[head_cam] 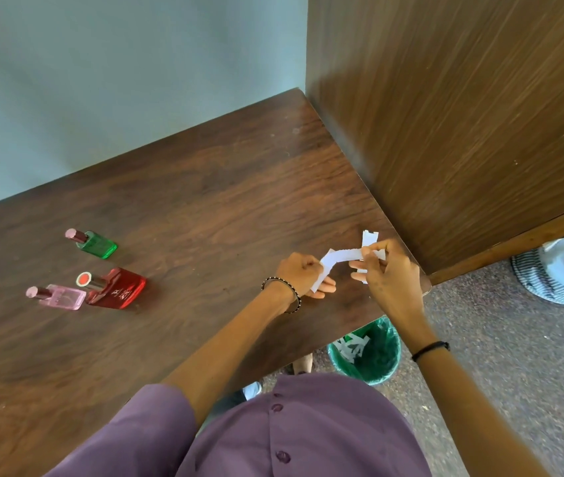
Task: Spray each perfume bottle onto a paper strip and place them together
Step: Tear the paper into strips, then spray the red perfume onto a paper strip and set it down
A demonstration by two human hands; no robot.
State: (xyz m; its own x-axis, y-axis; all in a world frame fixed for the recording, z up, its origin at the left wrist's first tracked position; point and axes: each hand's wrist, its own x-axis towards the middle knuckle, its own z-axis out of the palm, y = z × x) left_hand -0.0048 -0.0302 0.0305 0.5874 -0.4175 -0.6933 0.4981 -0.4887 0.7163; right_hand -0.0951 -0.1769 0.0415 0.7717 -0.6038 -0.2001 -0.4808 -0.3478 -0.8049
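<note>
Green bin [384, 370] partly under table [205, 201], striped bag [542, 282] cut off right, red bottle [118, 289] label unreadable

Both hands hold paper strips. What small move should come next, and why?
Probably free one hand: the left hand and right hand both pinch the paper strips, so neither can lift the green perfume bottle, red perfume bottle or pink perfume bottle yet.

Wide stretch of tabletop [211, 201] left open between bottles and hands. Left part blocked by three standing bottles: green perfume bottle [96, 243] set apart at back, red perfume bottle [118, 289] and pink perfume bottle [62, 296] close together in front. Gap seen between green and red. Right side shut off by wooden panel [446, 132], back by blue wall [101, 80]. Right corner taken up by left hand [299, 273] and right hand [389, 270], joined by paper strip [339, 256].
</note>
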